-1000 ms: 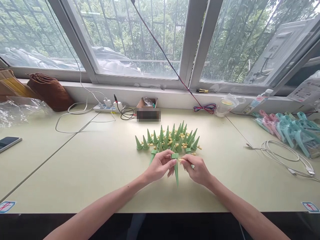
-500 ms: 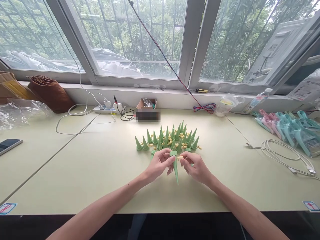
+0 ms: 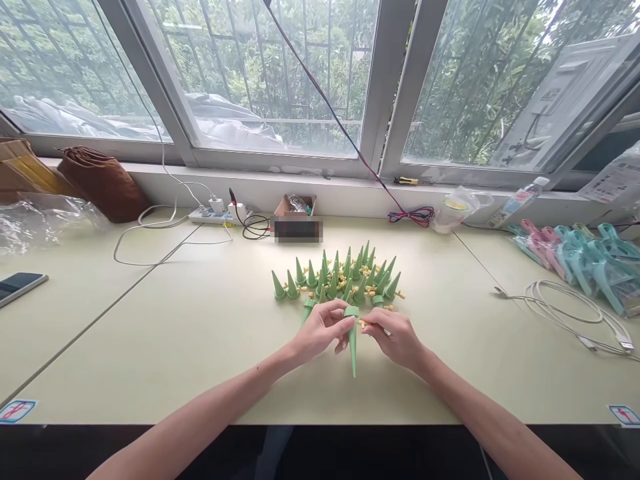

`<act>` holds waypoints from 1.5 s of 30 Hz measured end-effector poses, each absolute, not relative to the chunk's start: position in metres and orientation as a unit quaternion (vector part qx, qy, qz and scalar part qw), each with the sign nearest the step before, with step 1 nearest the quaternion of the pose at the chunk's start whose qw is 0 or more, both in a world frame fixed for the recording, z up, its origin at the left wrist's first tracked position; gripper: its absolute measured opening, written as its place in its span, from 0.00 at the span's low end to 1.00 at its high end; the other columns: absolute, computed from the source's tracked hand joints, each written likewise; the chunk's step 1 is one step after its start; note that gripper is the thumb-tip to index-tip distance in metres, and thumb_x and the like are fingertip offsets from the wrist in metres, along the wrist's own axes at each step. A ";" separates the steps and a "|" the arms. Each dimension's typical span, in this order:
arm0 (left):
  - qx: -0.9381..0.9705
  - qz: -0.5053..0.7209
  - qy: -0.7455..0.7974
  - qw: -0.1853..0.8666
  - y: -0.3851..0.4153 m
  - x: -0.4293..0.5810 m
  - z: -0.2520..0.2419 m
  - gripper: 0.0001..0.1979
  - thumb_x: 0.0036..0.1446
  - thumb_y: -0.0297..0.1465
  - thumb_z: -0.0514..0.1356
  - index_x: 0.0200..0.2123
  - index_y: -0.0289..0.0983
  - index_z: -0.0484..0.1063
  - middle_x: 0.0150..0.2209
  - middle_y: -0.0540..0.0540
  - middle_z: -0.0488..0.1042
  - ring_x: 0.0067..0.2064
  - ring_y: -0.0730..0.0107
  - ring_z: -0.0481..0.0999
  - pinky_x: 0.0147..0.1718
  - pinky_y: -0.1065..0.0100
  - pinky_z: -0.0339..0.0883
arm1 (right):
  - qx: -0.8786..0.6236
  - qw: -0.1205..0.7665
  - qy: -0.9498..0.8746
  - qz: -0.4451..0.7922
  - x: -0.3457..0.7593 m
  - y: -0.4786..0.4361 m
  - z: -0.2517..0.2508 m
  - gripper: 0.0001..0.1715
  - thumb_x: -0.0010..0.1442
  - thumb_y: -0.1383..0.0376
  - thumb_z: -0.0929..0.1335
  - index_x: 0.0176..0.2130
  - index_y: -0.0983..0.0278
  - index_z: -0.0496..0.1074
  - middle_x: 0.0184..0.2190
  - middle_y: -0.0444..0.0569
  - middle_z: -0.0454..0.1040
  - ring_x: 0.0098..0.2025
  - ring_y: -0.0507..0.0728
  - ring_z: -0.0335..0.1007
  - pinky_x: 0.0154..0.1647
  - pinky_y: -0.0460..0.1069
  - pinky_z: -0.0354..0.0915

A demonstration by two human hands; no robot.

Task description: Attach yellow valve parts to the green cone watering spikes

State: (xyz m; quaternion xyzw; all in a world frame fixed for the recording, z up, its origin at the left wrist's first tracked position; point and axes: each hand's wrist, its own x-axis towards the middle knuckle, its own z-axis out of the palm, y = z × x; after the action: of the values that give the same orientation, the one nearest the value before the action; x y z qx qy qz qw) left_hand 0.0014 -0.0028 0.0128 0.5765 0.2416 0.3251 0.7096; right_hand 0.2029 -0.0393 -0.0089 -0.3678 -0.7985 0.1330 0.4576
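My left hand (image 3: 325,329) is closed on a green plant watering spike (image 3: 353,347), held with its ribbed wide end up and its point down. Close to its right side, my right hand (image 3: 395,333) pinches a small yellow valve (image 3: 362,323); whether the valve touches the spike I cannot tell. Just beyond both hands, several more green spikes (image 3: 279,288) stand point up on the table, with small yellow valves (image 3: 400,294) among them. Two spikes near my hands show their wide ends up, one a green spike (image 3: 309,308) at the left, partly hidden by my left hand.
On the pale table (image 3: 200,333), a power strip (image 3: 207,217) and a small open box (image 3: 296,205) stand at the back. A phone (image 3: 23,287) lies far left. White cables (image 3: 565,307) and bagged plastic clips (image 3: 585,253) lie at the right. A bottle (image 3: 517,202) leans by the window.
The held spike has dropped slightly and hangs more upright. The yellow valve in my right hand has tilted and moved down a little. The view has shifted slightly.
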 end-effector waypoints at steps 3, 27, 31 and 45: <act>0.610 0.333 0.237 0.679 -0.004 0.002 0.012 0.15 0.58 0.41 0.65 0.37 0.34 0.71 0.21 0.54 0.68 0.17 0.77 0.70 0.18 0.73 0.64 | -0.397 0.463 -0.766 0.202 0.201 -0.041 -0.006 0.20 0.70 0.56 0.63 0.30 0.63 0.71 0.20 0.45 0.69 0.21 0.51 0.60 0.23 0.46 0.59; 0.490 0.311 0.286 0.762 0.002 0.001 0.014 0.16 0.55 0.41 0.68 0.34 0.33 0.73 0.19 0.54 0.67 0.16 0.80 0.64 0.13 0.77 0.57 | -0.381 0.399 -0.834 -0.004 0.205 -0.038 -0.005 0.08 0.72 0.66 0.62 0.46 0.63 0.69 0.32 0.50 0.74 0.29 0.52 0.69 0.26 0.46 0.61; 0.484 0.301 0.288 0.770 0.002 0.002 0.015 0.16 0.54 0.41 0.69 0.32 0.33 0.72 0.18 0.54 0.67 0.15 0.81 0.63 0.12 0.77 0.56 | -0.387 0.354 -0.849 -0.056 0.203 -0.040 -0.005 0.10 0.73 0.68 0.60 0.41 0.64 0.70 0.27 0.46 0.70 0.25 0.51 0.64 0.23 0.46 0.55; 0.606 0.282 0.298 0.681 0.000 0.001 0.004 0.17 0.58 0.43 0.64 0.34 0.33 0.71 0.18 0.55 0.66 0.15 0.78 0.67 0.12 0.77 0.57 | -0.385 0.263 -0.880 -0.087 0.205 -0.041 -0.013 0.25 0.73 0.72 0.53 0.27 0.65 0.65 0.21 0.42 0.58 0.20 0.51 0.43 0.20 0.48 0.43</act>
State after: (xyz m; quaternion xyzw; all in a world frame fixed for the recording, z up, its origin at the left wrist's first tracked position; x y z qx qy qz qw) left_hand 0.0009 0.0001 0.0040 0.6064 0.2982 0.2817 0.6812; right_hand 0.2045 -0.0409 -0.0133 -0.3853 -0.8803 -0.0868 0.2629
